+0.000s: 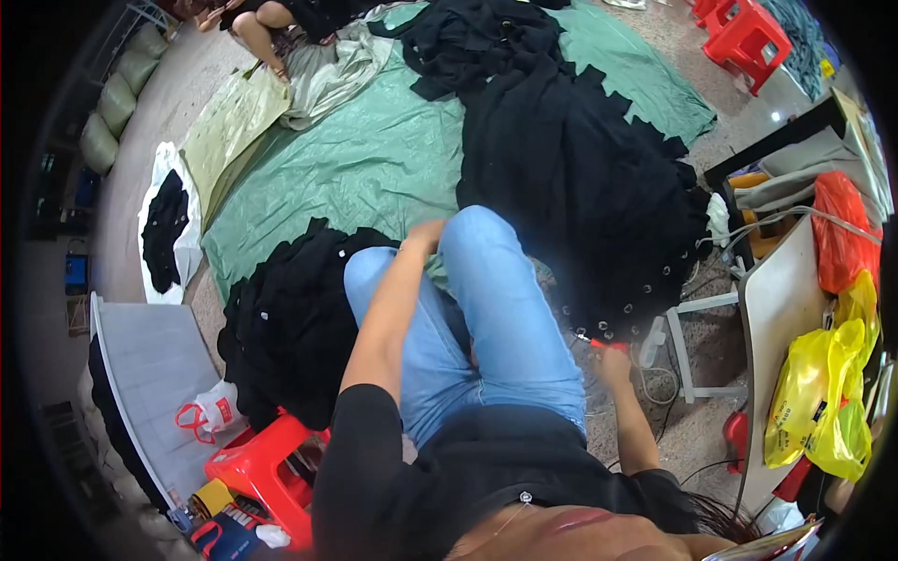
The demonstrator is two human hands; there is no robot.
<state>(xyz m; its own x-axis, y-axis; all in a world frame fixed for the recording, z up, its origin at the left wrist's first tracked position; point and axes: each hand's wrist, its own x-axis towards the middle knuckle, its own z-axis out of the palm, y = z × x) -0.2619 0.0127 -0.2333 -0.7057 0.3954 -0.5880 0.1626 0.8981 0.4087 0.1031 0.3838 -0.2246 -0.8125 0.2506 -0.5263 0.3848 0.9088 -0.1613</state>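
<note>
My right hand [615, 365] is closed round a small red-handled tool [599, 344] with a short metal tip. That tip lies beside the lower edge of a big heap of black garments [571, 178], where several small pale round pieces show. My left arm reaches across my left thigh, and my left hand [426, 234] rests by my knees. Its fingers are mostly hidden behind my right knee, so what they hold does not show. Left of my legs is a second pile of black garments [290, 309].
A green sheet [346, 178] covers the floor ahead. A red stool [257, 467] and a grey board [154, 365] stand at left. At right are a table [786, 309], yellow plastic bags [814, 393] and loose cords. Another person [271, 28] sits at the far left.
</note>
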